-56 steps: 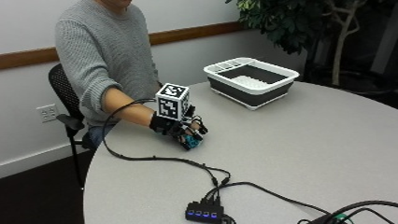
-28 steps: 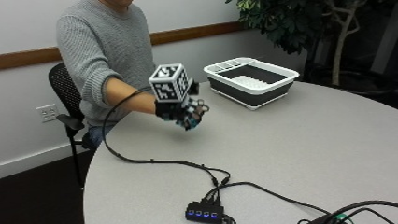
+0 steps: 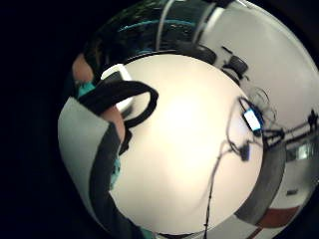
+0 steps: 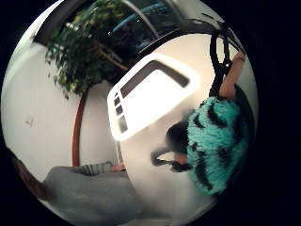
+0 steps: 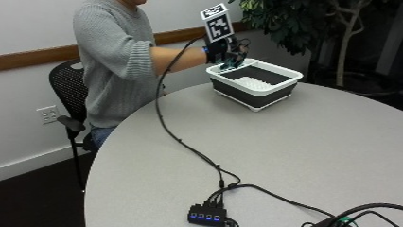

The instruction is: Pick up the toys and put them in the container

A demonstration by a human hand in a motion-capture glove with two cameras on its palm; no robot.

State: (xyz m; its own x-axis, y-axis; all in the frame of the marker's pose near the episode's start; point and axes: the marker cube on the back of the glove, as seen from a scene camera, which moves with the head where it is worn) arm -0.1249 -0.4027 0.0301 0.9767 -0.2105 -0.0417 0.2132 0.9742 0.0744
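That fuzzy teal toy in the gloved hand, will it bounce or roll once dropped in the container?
Probably not. The teal toy looks plush and furry, so likely soft, light and squashy. Held by the right hand at the container rim, it should land quietly and settle rather than roll.

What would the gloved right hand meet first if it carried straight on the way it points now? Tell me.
Most likely the white-rimmed container. The right hand, gripping the teal and black plush toy, hangs at the container's near corner, fingers aimed down toward it. Depth is unclear, so it may meet the rim first.
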